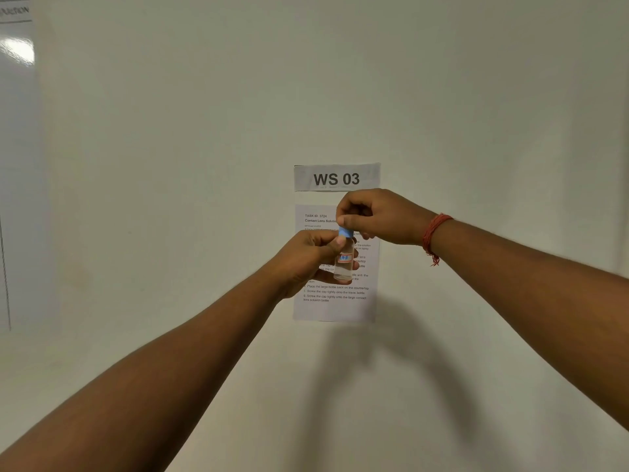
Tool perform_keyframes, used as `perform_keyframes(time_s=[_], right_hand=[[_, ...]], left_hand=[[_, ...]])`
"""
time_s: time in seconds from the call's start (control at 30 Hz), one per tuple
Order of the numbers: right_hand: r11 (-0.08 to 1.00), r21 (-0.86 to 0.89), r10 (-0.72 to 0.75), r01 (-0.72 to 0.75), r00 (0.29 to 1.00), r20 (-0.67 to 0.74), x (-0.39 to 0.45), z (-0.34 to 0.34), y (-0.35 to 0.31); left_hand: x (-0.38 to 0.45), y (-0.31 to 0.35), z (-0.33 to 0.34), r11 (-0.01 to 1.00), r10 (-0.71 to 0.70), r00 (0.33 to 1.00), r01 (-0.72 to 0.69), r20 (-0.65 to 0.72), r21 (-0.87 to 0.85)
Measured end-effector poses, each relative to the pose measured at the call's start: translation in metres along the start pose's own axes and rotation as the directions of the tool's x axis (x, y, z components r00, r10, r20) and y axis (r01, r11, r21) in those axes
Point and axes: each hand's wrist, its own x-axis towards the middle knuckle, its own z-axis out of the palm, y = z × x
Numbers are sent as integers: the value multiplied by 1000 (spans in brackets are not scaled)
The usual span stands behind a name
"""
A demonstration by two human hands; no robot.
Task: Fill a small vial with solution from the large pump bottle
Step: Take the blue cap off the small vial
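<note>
The left hand [308,258] was curled round a small clear vial [343,260], the thumb lying across the front of its upper part and the fingertips showing at its far side. The vial stood nearly upright, leaning slightly to the right at the top, and was held up in the air in front of the wall, with nothing beneath it. It carried a small label with a red border and blue marks, and clear liquid seemed to sit in its lower part, though how full it was could not be told. The right hand [377,216] came in from above and to the right, its thumb and bent fingers pinching the blue cap [345,232] at the top of the vial. Whether the cap was screwed down tight or loose could not be told. The two hands were close together, almost touching at the neck of the vial.

A band of red thread [432,233] circled the right wrist, with a frayed end hanging below it. Both forearms were bare and reached forward from the lower corners of the view.

Behind the hands a printed instruction sheet [335,301] was stuck to the pale wall [204,131], partly covered by the hands and the vial. Above it sat a strip sign [337,178] reading "WS 03". The arms cast a soft shadow on the wall below and right of the sheet. At the far left edge a glossy board [17,131] showed a bright reflection and part of a word.
</note>
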Motion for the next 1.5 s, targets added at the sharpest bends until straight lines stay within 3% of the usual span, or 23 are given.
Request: perform_keyframes(time_s=[0.13,0.5,0.7,1.07,1.27,1.5], right_hand=[[998,-64,7,-10,999,-38,1,1,0],[1000,-12,-20,20,1000,24,-2,2,0],[999,-46,-3,1,999,-51,-1,1,-2],[999,-36,-30,30,1000,-2,-2,1,-2],[999,-52,-10,6,997,-79,-1,-2,-4],[998,-46,-37,36,999,-28,-2,-3,-6]], left_hand=[[0,0,0,1000,9,1000,-9,2,-5],[0,-4,-2,999,14,1000,-13,12,-32],[-2,0,0,999,17,1000,-17,11,-29],[-1,-3,-1,1000,9,1000,-9,8,-20],[-2,-3,-2,999,16,1000,-15,22,-33],[-3,-2,0,1000,15,1000,-15,19,-22]])
